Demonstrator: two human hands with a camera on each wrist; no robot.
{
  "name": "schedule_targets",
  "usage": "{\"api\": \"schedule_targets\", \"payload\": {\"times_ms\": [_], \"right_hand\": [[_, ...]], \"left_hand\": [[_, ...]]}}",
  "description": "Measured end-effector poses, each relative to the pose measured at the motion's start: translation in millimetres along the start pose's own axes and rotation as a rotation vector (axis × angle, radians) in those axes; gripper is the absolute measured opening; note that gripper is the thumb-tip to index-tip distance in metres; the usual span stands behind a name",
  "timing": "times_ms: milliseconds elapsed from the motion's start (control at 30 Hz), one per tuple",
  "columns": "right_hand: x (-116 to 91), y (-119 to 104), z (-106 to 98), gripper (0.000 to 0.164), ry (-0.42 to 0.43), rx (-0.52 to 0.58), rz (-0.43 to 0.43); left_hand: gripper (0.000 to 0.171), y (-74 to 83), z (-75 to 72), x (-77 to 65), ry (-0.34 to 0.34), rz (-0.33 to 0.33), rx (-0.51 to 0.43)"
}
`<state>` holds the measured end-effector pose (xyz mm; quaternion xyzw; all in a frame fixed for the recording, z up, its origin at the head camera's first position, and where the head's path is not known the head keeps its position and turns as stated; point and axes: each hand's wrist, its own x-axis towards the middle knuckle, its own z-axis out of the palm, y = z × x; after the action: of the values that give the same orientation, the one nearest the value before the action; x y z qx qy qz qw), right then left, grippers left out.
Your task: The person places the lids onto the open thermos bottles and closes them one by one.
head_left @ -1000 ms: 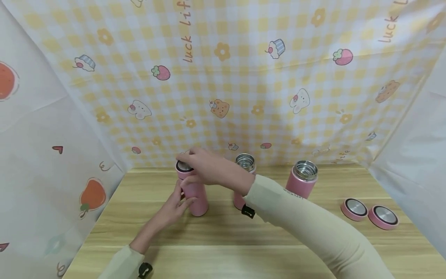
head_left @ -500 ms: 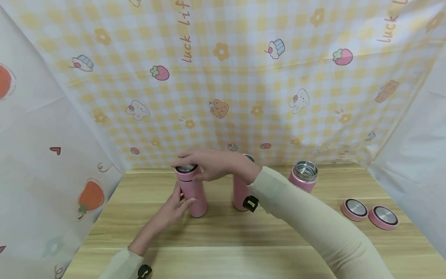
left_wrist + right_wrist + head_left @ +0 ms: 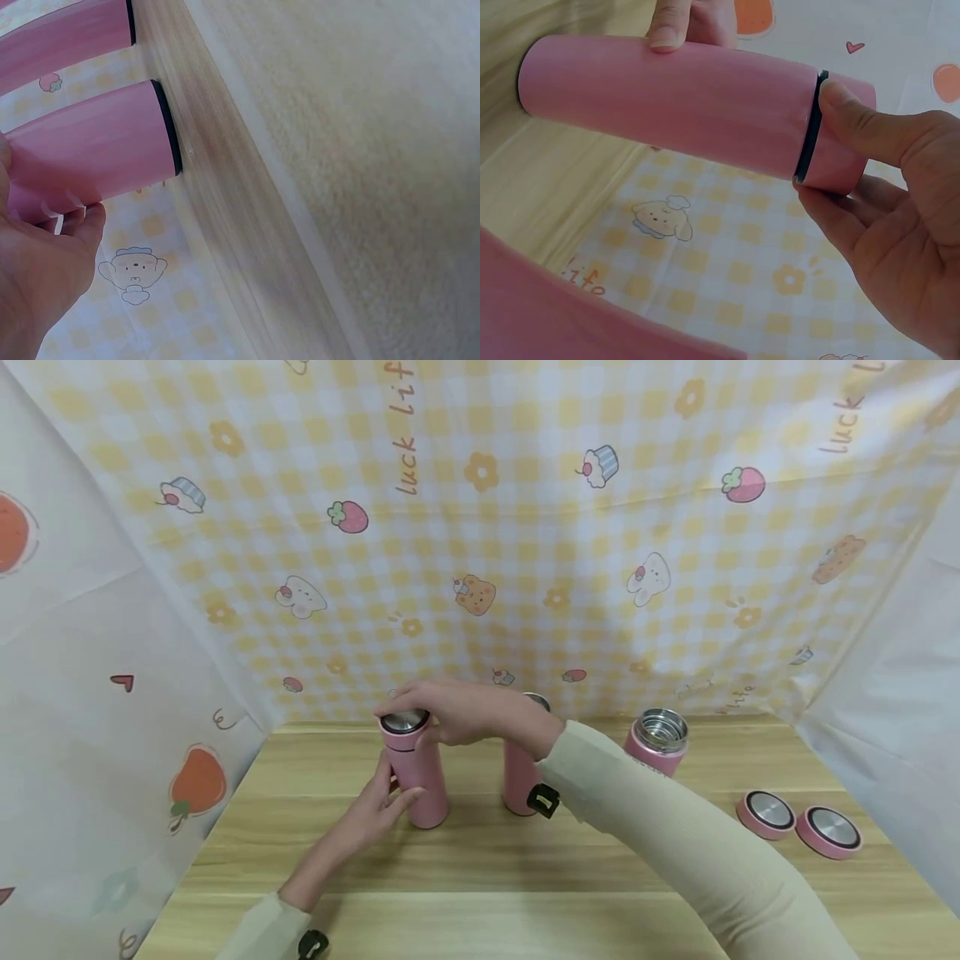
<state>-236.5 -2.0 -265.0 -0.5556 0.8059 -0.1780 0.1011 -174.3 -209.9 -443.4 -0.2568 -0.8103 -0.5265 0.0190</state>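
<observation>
A pink thermos bottle (image 3: 418,781) stands upright at the left of the wooden table. My left hand (image 3: 372,810) grips its body low down, thumb in front and fingers behind. In the left wrist view those fingers curl round the pink thermos wall (image 3: 90,154). My right hand (image 3: 450,710) holds the pink lid (image 3: 400,737) with its steel top, thumb on the near side and fingers on the far side. Seen from the right wrist, the right thumb (image 3: 844,101) presses the lid just past a black ring (image 3: 810,127) between lid and body.
A second thermos (image 3: 519,781) stands right of the first, partly behind my right wrist. Farther right is a third, open thermos (image 3: 660,739) with a steel mouth. Two loose lids (image 3: 768,814) lie side by side at the table's right. A patterned cloth (image 3: 480,527) hangs behind.
My right hand has shifted its hold on the lid: the fingers opened out and the wrist turned, uncovering more of the lid's top. The left hand stays on the body.
</observation>
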Motion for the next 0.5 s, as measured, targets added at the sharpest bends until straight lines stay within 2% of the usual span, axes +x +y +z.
{"api": "schedule_targets", "payload": {"times_ms": [200, 500], "right_hand": [[-1.1, -4.1, 0.8, 0.061, 0.023, -0.043, 0.035], [2.0, -13.2, 6.7, 0.061, 0.087, -0.185, 0.060]], "left_hand": [[0.074, 0.4, 0.7, 0.6, -0.003, -0.010, 0.006], [0.072, 1.1, 0.8, 0.1, -0.010, -0.016, -0.012]]}}
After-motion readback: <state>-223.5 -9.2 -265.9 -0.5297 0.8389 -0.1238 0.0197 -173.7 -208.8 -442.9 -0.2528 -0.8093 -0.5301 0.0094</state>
